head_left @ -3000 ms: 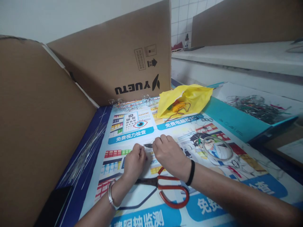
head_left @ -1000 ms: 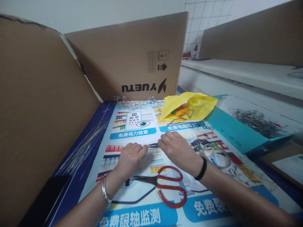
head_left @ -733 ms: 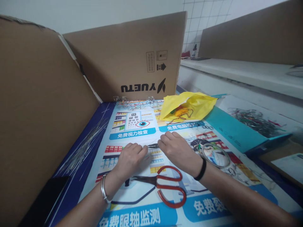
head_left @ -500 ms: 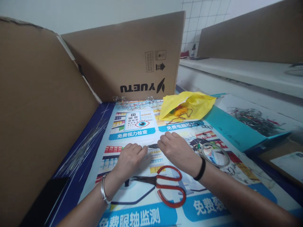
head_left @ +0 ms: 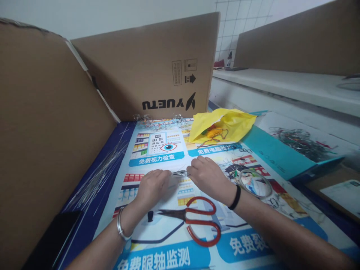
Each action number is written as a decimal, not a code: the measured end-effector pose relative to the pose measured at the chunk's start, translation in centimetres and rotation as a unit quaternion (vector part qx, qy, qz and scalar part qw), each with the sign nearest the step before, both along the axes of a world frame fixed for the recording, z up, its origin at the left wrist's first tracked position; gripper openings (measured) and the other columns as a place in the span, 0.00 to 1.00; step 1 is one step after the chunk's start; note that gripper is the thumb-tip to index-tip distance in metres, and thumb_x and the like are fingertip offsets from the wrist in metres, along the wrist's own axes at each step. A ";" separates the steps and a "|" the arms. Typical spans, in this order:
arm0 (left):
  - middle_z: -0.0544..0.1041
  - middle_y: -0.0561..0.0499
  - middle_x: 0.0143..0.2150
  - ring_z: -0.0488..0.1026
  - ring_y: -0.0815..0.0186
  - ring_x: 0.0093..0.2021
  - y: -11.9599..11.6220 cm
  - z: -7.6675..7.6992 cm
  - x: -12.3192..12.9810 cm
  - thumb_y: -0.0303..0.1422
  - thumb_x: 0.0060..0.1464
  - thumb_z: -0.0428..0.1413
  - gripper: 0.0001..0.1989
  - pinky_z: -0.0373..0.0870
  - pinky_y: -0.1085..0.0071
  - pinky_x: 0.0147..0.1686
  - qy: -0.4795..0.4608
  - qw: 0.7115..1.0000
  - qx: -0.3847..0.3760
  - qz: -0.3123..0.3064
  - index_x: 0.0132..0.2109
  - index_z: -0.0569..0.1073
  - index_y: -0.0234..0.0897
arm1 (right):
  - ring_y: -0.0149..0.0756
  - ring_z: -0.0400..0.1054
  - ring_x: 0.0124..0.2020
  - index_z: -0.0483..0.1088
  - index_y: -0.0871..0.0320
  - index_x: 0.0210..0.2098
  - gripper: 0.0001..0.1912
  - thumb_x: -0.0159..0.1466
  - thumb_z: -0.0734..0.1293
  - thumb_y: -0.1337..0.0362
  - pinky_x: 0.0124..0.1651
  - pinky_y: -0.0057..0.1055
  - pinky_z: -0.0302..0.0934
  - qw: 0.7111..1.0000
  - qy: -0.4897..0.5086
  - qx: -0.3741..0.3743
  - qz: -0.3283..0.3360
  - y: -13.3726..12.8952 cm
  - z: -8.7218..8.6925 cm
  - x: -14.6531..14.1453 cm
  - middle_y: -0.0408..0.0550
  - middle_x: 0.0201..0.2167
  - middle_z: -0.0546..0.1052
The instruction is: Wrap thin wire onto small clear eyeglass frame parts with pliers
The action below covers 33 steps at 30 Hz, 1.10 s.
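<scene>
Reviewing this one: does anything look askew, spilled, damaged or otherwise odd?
Mildly odd: the standing cardboard panel has its print upside down. The yellow bag lies gaping, an orange item showing at its mouth. Loose wires fan untidily at left. No damage is evident.

Near the middle of the frame, the right hand (head_left: 206,176) grips small pliers (head_left: 180,173), their tip reaching toward the closed left hand (head_left: 154,187). Red-handled scissors (head_left: 194,217) lie below them on the printed sheet (head_left: 168,195); a yellow bag (head_left: 225,125) sits above right, beside the teal box (head_left: 275,157).
</scene>
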<state>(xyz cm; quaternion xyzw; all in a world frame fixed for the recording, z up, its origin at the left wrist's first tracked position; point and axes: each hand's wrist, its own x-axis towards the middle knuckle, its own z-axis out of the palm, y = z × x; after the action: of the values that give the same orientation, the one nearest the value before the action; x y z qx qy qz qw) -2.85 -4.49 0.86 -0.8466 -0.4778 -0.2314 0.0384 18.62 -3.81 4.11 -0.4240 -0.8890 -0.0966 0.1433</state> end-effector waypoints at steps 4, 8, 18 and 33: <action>0.73 0.54 0.30 0.69 0.70 0.30 0.7 0.0 -0.5 0.33 0.56 0.44 0.09 0.63 0.75 0.31 -0.181 0.974 -0.127 0.042 0.36 0.69 0.39 | 0.34 0.61 0.35 0.71 0.59 0.34 0.10 0.59 0.64 0.60 0.37 0.29 0.53 0.970 0.175 -0.167 -0.006 1.2 -1.4 0.5 0.46 0.29 0.70; 0.69 0.56 0.24 0.67 0.71 0.26 1.0 0.3 -0.6 0.35 0.55 0.45 0.09 0.62 0.76 0.29 -0.268 0.941 -0.203 0.041 0.32 0.69 0.38 | 0.29 0.60 0.28 0.71 0.61 0.30 0.14 0.59 0.62 0.56 0.30 0.25 0.52 0.900 0.267 -0.342 0.030 2.1 -2.0 1.0 0.42 0.25 0.69; 0.71 0.55 0.27 0.67 0.72 0.28 0.4 0.8 -0.1 0.32 0.53 0.46 0.08 0.63 0.76 0.31 -0.316 0.924 -0.216 0.010 0.32 0.69 0.37 | 0.26 0.54 0.24 0.70 0.62 0.29 0.16 0.56 0.63 0.53 0.27 0.24 0.49 0.804 0.326 -0.496 0.040 1.7 -1.1 1.1 0.41 0.21 0.64; 0.72 0.54 0.30 0.68 0.71 0.32 0.5 0.6 -0.4 0.33 0.55 0.46 0.08 0.62 0.76 0.33 -0.266 0.948 -0.175 -0.013 0.34 0.69 0.37 | 0.27 0.55 0.24 0.72 0.62 0.30 0.16 0.56 0.63 0.54 0.25 0.23 0.49 0.816 0.309 -0.487 0.029 2.0 -1.6 1.2 0.41 0.21 0.65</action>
<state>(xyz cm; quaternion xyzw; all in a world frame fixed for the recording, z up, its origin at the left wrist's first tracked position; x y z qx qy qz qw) -3.29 -3.97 1.43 -0.7540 -0.4926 -0.3613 -0.2412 19.83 -1.77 2.47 -0.4204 -0.7406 0.4893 0.1879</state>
